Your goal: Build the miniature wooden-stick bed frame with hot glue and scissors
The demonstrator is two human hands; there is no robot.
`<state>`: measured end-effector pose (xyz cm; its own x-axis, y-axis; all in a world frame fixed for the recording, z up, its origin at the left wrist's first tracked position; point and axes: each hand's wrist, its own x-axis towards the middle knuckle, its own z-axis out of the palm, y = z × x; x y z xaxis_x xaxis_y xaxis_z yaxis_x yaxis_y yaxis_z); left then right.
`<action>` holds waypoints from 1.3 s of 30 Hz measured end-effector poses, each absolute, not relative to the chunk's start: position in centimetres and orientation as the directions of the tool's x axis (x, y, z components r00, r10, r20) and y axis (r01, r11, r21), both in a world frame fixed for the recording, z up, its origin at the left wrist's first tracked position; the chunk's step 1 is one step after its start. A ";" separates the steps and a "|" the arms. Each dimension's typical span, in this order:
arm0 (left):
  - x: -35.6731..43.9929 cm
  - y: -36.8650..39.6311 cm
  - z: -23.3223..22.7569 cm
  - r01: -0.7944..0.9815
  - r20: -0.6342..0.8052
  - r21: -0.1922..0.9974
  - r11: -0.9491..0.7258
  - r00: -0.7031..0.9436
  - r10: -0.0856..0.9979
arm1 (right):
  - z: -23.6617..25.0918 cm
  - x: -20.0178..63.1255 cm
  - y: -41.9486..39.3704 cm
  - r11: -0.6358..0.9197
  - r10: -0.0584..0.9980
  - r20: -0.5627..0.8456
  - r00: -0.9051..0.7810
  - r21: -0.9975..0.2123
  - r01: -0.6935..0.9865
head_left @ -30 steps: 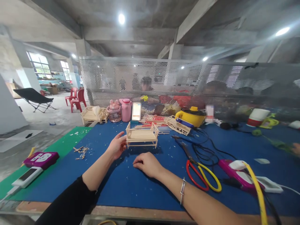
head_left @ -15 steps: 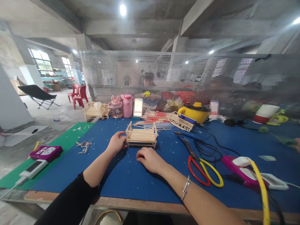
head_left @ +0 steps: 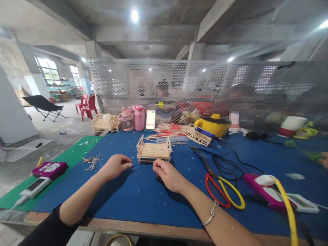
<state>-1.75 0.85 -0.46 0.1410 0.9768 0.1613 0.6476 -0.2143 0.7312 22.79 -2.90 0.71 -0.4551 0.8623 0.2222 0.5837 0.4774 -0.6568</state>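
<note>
A small bed model of wooden sticks (head_left: 153, 151) stands on the blue table mat (head_left: 143, 194). My left hand (head_left: 115, 166) rests on the mat just left of and in front of the model, fingers curled, not touching it. My right hand (head_left: 167, 175) lies on the mat just in front of the model's right end, fingers curled, holding nothing that I can see.
Red and yellow scissors (head_left: 223, 190) and black cables lie to the right. A yellow pot (head_left: 212, 125), pink bottles (head_left: 138, 118), loose sticks and other stick models sit at the back. A purple power strip (head_left: 49, 168) lies left. People sit behind a mesh screen.
My left hand has let go of the bed model's left end and drawn back onto the mat. The model now stands free. My right hand shifted slightly.
</note>
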 end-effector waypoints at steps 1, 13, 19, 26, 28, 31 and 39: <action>-1.8 0.7 -0.7 0.680 0.145 0.695 -0.234 0.186 0.972 | 0.9 23.0 -2.8 0.471 0.867 0.244 -0.435 -0.685 0.555; 0.1 0.0 -0.9 0.875 0.106 0.354 -0.331 0.314 0.943 | 0.9 22.5 -3.1 0.505 0.851 0.326 -0.412 -0.722 0.472; 0.6 0.2 -1.6 0.868 0.123 0.325 -0.375 0.354 0.927 | 0.9 22.7 -3.1 0.508 0.850 0.322 -0.417 -0.710 0.488; -1.4 0.7 -1.6 0.833 0.168 0.427 -0.352 0.310 0.936 | 0.8 22.7 -3.0 0.510 0.848 0.313 -0.429 -0.704 0.494; -1.8 1.8 -1.4 0.839 0.191 0.444 -0.314 0.254 0.948 | 0.8 22.5 -3.1 0.510 0.846 0.307 -0.436 -0.703 0.495; -1.4 3.6 -1.2 0.854 0.200 0.429 -0.294 0.228 0.953 | 1.0 22.3 -3.2 0.508 0.845 0.293 -0.447 -0.701 0.500; 0.7 5.1 -1.5 0.907 0.158 0.368 -0.206 0.157 0.975 | 1.2 22.3 -3.3 0.462 0.868 0.271 -0.415 -0.746 0.479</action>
